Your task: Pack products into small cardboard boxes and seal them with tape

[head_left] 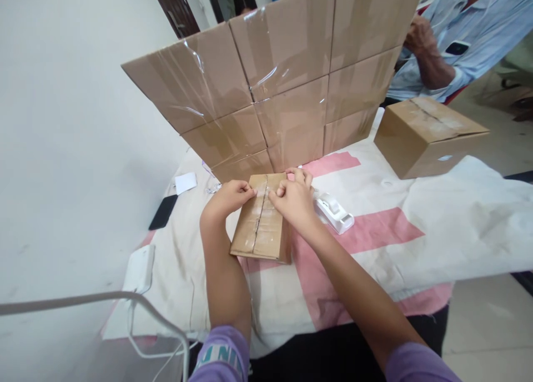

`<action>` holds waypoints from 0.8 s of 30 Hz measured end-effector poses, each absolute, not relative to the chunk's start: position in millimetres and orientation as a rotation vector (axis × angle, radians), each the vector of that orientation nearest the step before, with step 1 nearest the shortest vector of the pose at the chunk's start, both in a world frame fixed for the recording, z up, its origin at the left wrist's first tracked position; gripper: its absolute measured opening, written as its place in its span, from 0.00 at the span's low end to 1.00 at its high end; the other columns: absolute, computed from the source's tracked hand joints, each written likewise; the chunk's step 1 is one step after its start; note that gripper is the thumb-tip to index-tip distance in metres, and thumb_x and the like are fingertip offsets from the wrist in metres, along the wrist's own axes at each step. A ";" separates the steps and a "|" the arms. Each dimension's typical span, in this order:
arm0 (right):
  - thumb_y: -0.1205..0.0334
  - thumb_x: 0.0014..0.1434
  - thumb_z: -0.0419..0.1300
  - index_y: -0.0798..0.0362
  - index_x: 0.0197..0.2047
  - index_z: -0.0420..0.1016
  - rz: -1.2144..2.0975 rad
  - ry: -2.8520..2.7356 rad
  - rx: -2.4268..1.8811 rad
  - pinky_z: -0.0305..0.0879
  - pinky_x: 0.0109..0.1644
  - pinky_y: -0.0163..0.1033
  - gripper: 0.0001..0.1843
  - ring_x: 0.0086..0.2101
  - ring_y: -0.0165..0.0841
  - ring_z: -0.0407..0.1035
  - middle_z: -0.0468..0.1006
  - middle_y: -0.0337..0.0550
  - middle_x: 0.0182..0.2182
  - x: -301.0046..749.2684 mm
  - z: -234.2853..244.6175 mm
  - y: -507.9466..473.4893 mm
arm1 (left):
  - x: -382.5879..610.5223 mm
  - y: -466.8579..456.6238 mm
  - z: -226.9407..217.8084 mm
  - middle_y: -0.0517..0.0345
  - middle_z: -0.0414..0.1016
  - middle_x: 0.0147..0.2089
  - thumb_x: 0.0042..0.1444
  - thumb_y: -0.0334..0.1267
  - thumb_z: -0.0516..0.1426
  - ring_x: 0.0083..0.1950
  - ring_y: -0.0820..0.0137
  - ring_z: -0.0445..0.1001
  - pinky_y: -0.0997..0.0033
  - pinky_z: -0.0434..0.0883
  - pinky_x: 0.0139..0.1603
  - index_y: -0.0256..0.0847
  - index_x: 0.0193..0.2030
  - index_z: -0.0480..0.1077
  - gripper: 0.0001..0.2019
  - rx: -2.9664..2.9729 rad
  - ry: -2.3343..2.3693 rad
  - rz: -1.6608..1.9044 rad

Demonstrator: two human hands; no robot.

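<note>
A small brown cardboard box (pixel 259 226) lies in front of me, clear tape showing over its lengthwise seam. At the left edge of its top, my left hand (pixel 233 197) is closed, with thumb and fingertips pinched together. My right hand (pixel 296 196) pinches at the other side of the seam, its outer fingers over the box's right side. A shiny, thin strip of clear tape (pixel 262 190) seems to span between the two pinches; its ends are hidden by my fingertips. Just right of my right hand stands a white tape dispenser (pixel 334 211).
A large taped cardboard panel (pixel 291 112) stands upright behind the box. Another closed carton (pixel 425 140) sits at right, near a seated person (pixel 453 54). A black phone (pixel 163 212), a white card (pixel 185 183) and a white device (pixel 139 268) lie at left, by a metal rail (pixel 83 300).
</note>
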State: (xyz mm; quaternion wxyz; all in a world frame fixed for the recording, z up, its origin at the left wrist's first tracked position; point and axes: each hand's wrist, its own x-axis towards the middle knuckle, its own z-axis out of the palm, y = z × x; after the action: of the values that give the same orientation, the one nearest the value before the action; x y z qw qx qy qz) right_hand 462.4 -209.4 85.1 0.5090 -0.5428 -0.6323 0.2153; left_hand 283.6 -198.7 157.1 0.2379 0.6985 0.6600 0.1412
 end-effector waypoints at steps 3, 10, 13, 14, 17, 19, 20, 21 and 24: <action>0.53 0.52 0.70 0.50 0.22 0.65 0.422 -1.534 -1.347 0.59 0.60 0.73 0.19 0.63 0.62 0.50 0.67 0.57 0.54 465.8 87.0 -211.9 | 287.8 -202.0 160.0 0.59 0.71 0.27 0.52 0.49 0.59 0.31 0.66 0.68 0.69 0.60 0.31 0.43 0.25 0.69 0.14 1.902 1.861 0.352; 0.45 0.47 0.71 0.50 0.50 0.67 0.860 -1.464 -1.451 0.68 0.58 0.61 0.32 0.51 0.52 0.71 0.68 0.54 0.53 487.5 71.8 -197.1 | 274.8 -198.5 154.3 0.60 0.69 0.26 0.46 0.54 0.66 0.28 0.68 0.65 0.71 0.56 0.27 0.44 0.25 0.64 0.20 1.826 1.978 0.410; 0.51 0.51 0.68 0.49 0.60 0.63 0.889 -1.521 -1.211 0.63 0.65 0.57 0.36 0.60 0.50 0.66 0.68 0.54 0.60 486.8 61.7 -188.6 | 266.2 -196.0 148.6 0.61 0.68 0.26 0.46 0.57 0.67 0.28 0.69 0.66 0.72 0.58 0.28 0.43 0.27 0.65 0.22 1.769 1.831 0.435; 0.54 0.53 0.66 0.49 0.62 0.61 0.889 -1.535 -1.158 0.62 0.66 0.56 0.36 0.61 0.49 0.64 0.68 0.54 0.62 484.7 59.5 -187.8 | 265.0 -195.5 147.8 0.61 0.69 0.26 0.47 0.57 0.66 0.29 0.69 0.67 0.72 0.59 0.28 0.43 0.28 0.65 0.22 1.759 1.749 0.436; 0.59 0.58 0.58 0.51 0.65 0.60 0.843 -1.516 -1.150 0.61 0.66 0.55 0.31 0.60 0.47 0.66 0.70 0.54 0.62 475.3 57.9 -194.7 | 267.6 -193.4 152.2 0.60 0.71 0.29 0.51 0.59 0.62 0.32 0.68 0.70 0.72 0.63 0.31 0.43 0.30 0.66 0.21 1.822 1.591 0.443; 0.62 0.61 0.53 0.53 0.64 0.61 0.723 -1.480 -1.249 0.60 0.66 0.56 0.28 0.60 0.48 0.65 0.71 0.56 0.61 467.6 60.1 -205.7 | 273.6 -190.7 159.8 0.58 0.73 0.31 0.53 0.60 0.59 0.34 0.66 0.71 0.70 0.65 0.33 0.43 0.31 0.68 0.21 1.937 1.597 0.383; 0.63 0.62 0.51 0.55 0.64 0.61 0.645 -1.478 -1.307 0.59 0.66 0.58 0.27 0.60 0.49 0.64 0.71 0.58 0.60 463.8 62.0 -211.9 | 277.4 -189.5 163.9 0.56 0.75 0.33 0.53 0.61 0.58 0.35 0.64 0.72 0.69 0.66 0.34 0.43 0.32 0.69 0.21 1.993 1.632 0.315; 0.62 0.63 0.51 0.57 0.63 0.62 0.573 -1.498 -1.362 0.59 0.65 0.59 0.26 0.60 0.52 0.64 0.71 0.61 0.59 460.4 64.5 -218.1 | 281.5 -189.0 167.4 0.54 0.77 0.36 0.53 0.62 0.57 0.37 0.62 0.74 0.67 0.67 0.36 0.44 0.34 0.70 0.21 2.035 1.683 0.223; 0.57 0.65 0.53 0.57 0.57 0.67 0.447 -1.673 -1.451 0.65 0.57 0.57 0.21 0.54 0.54 0.68 0.73 0.64 0.53 456.0 75.6 -231.9 | 294.0 -196.1 169.9 0.45 0.81 0.45 0.51 0.64 0.58 0.44 0.53 0.78 0.62 0.70 0.41 0.42 0.44 0.72 0.27 2.055 1.852 -0.020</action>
State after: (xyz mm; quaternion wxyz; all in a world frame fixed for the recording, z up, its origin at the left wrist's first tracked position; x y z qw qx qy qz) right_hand 456.0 -231.9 75.6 0.4270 -0.5810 -0.6694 0.1789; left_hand 294.0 -196.1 169.9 0.1865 0.7299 0.6576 -0.0070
